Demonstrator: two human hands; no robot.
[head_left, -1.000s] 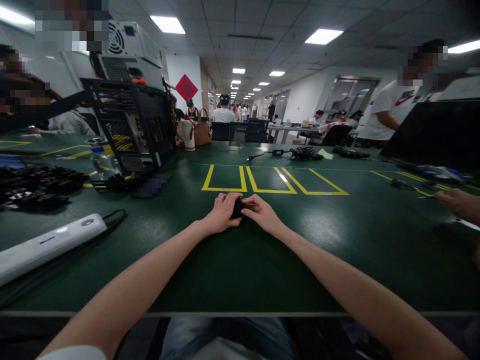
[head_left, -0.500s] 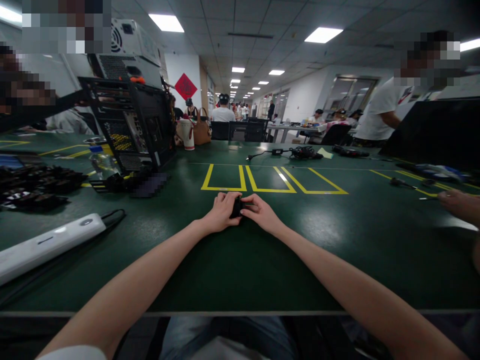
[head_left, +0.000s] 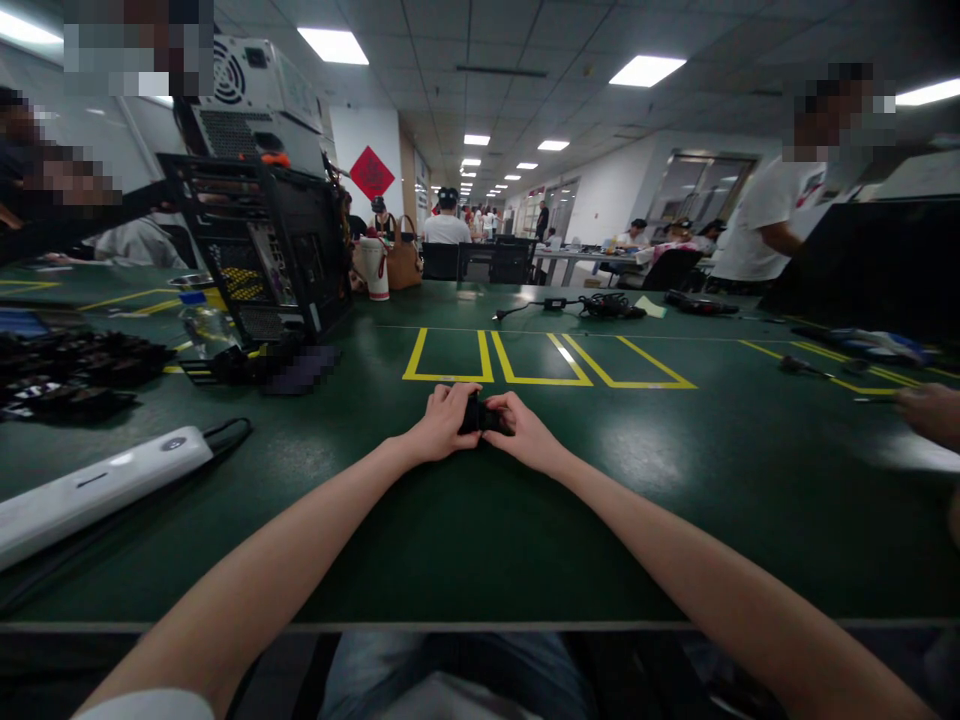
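— Holding what, the two hands?
— Left hand and right hand meet on the green table, both pinching one small black object (too small to identify), just this side of the yellow boxes.
— Anything nearby?
— A white power strip, well left.

white power strip near left | open computer case far left | yellow floor-tape boxes centre | cable bundle far
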